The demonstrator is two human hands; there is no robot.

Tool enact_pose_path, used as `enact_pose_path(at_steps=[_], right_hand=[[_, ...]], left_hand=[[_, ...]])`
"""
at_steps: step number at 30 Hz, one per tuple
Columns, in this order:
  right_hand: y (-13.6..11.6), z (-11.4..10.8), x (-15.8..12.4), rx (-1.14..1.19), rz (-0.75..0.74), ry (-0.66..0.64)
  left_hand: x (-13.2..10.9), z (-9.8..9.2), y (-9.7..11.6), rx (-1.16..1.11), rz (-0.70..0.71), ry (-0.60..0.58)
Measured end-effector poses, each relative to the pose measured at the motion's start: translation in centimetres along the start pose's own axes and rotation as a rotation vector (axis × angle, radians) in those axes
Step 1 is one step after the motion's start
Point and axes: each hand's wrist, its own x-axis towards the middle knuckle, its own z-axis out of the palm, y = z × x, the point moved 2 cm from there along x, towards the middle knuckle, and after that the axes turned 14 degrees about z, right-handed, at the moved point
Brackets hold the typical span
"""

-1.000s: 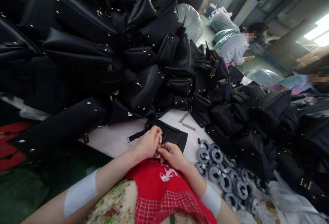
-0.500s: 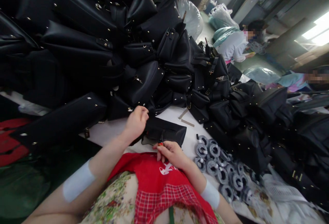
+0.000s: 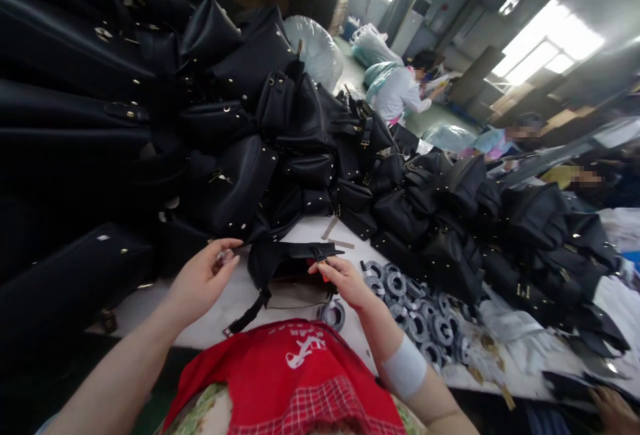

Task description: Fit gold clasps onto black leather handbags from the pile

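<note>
A black bag [image 3: 260, 265] lies on the white table in front of me, its opening toward me and a buckled strap [image 3: 250, 315] trailing off its near left side. My right hand [image 3: 346, 283] is closed at the bag's right end. A small orange-red object [image 3: 324, 263] shows between its fingers, beside a black strap. To the left of the bag, my left hand [image 3: 205, 282] is raised with fingers curled and pressed together. Something small and shiny shows at its fingertips, too small to name. Close to my right wrist lies a grey coiled roll [image 3: 332, 315].
Black bags [image 3: 215, 185] are heaped across the back and left. Several grey coils [image 3: 420, 315] and clear plastic [image 3: 520, 328] lie on the right of the white table [image 3: 145, 312]. Co-workers [image 3: 397, 92] sit beyond the heap; another person's hand [image 3: 613, 412] is at the lower right.
My left hand has moved left, away from the bag. The bag has turned and now shows its opening and trailing strap. My right hand stays at its right end. The camera view has swung right.
</note>
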Motion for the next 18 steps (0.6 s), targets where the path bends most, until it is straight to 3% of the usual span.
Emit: enact_pose_path(at_steps=[5,8,10,12,15,18], right_hand=[[-2.9,-9.0,-1.1,-0.259,-0.076,0.033],[-3.7,-15.6,-2.5,-0.380,-0.041,0.029],[-3.4,-20.3,-3.4,-0.369,0.024,0.094],[-2.3,-24.9,-4.3,-0.285,0.123,0.244],[-0.3,-30.9,-5.6,-0.316,0.340,0.638],[1.3,-33.7,-6.3,-0.527,0.526,0.904]], left_hand=[[-0.2,0.3,-1.8,-0.040,-0.022,-0.036],[-0.5,0.6,-2.4,-0.058,-0.066,-0.075],[-0.7,0.7,-2.6,-0.088,-0.098,-0.102],[-0.9,0.7,-2.8,-0.119,-0.121,-0.114],[-1.1,1.1,-3.6,-0.128,-0.150,-0.122],[-1.3,2.1,-4.9,-0.106,-0.142,-0.127]])
